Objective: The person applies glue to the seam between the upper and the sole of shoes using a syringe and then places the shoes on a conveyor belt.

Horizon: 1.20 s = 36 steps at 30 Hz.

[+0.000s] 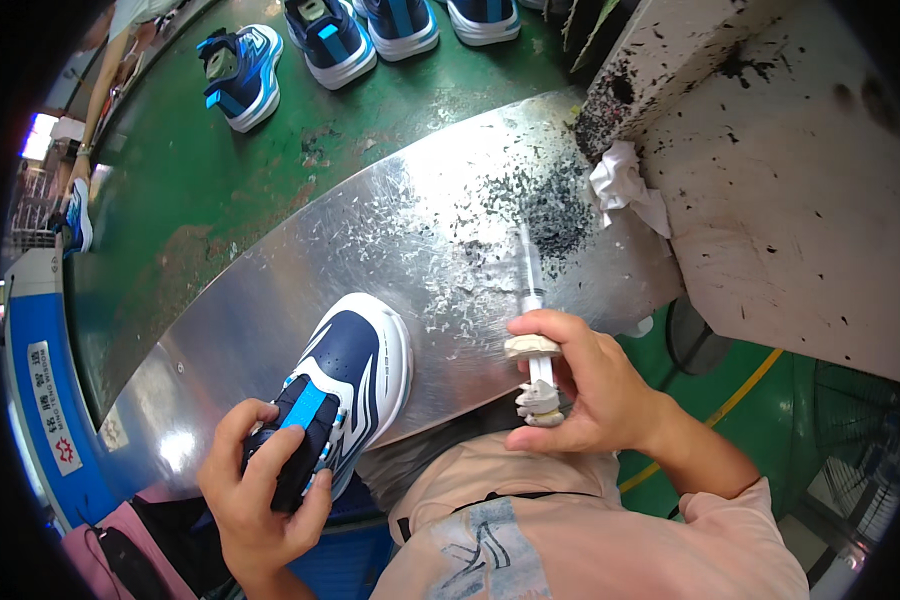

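My left hand (pixel 255 500) grips a navy and white sneaker (pixel 353 350) by its tongue and collar. The toe points away from me, over the near edge of a metal plate (pixel 300 275). A light-blue strip runs along the tongue. In my right hand (pixel 605 385) is a white plastic syringe (pixel 533 300), its thin tip directed away over the plate. Tape-like whitish wrapping covers its flange and plunger end. My right thumb lies at the plunger end and the fingers are at the flange. Sneaker and syringe are apart.
Dark and pale scraps (pixel 555 215) litter the plate beside crumpled white paper (pixel 628 190). A stained upright panel (pixel 770 190) bounds the right. Several similar sneakers (pixel 330 45) stand on the green surface (pixel 190 190) beyond. At far left, another person's hand (pixel 78 172) touches a sneaker.
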Each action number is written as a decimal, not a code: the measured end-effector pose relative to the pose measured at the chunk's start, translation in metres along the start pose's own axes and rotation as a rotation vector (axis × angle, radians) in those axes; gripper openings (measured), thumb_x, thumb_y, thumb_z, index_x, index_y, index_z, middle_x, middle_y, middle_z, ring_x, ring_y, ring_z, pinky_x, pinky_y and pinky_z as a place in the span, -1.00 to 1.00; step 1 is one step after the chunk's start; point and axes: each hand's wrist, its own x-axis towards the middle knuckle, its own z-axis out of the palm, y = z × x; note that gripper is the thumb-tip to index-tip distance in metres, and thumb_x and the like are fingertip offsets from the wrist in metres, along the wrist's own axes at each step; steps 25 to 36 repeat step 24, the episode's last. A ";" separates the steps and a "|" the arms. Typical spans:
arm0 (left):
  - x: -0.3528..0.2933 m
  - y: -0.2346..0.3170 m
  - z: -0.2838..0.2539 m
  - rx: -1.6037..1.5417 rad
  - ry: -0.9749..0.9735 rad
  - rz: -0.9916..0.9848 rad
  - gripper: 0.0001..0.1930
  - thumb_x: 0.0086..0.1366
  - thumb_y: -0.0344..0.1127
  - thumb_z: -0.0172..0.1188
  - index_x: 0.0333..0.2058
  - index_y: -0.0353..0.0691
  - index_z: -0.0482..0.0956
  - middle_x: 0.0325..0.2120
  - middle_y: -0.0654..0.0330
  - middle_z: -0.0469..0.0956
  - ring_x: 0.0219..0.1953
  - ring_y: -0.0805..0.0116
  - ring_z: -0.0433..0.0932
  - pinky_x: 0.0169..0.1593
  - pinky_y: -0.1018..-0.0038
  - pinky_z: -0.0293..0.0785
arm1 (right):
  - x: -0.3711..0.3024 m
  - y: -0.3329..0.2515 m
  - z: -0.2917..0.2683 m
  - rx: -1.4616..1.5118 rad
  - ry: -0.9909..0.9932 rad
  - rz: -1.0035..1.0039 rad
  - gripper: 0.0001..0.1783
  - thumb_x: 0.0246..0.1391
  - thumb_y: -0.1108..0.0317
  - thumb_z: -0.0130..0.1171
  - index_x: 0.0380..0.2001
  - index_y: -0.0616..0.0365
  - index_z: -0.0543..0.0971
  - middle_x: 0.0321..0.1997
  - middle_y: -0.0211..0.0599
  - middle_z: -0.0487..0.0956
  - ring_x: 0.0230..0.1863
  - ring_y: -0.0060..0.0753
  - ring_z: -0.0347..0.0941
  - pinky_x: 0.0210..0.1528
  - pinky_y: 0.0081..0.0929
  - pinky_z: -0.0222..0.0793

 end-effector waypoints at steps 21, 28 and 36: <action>0.007 -0.008 0.003 0.051 0.070 -0.009 -0.58 -0.25 -0.24 0.31 -0.29 -0.14 0.54 -0.29 -0.07 0.46 -0.44 0.08 0.53 -0.40 0.37 0.46 | 0.030 0.012 0.024 1.648 -0.120 0.070 0.25 -0.37 -0.77 -0.18 0.11 0.15 0.16 -0.52 -0.40 0.29 -0.62 -0.74 -0.02 -0.62 -0.78 -0.10; 0.007 -0.008 0.003 0.051 0.067 -0.012 -0.59 -0.23 -0.25 0.30 -0.29 -0.14 0.54 -0.29 -0.07 0.47 -0.44 0.07 0.53 -0.40 0.36 0.47 | 0.032 0.014 0.025 1.630 -0.113 0.102 0.24 -0.35 -0.76 -0.18 0.12 0.15 0.17 -0.52 -0.38 0.29 -0.62 -0.73 -0.02 -0.62 -0.79 -0.09; 0.007 -0.008 0.003 0.051 0.067 -0.012 -0.59 -0.23 -0.25 0.30 -0.29 -0.14 0.54 -0.29 -0.07 0.47 -0.44 0.07 0.53 -0.40 0.36 0.47 | 0.032 0.014 0.025 1.630 -0.113 0.102 0.24 -0.35 -0.76 -0.18 0.12 0.15 0.17 -0.52 -0.38 0.29 -0.62 -0.73 -0.02 -0.62 -0.79 -0.09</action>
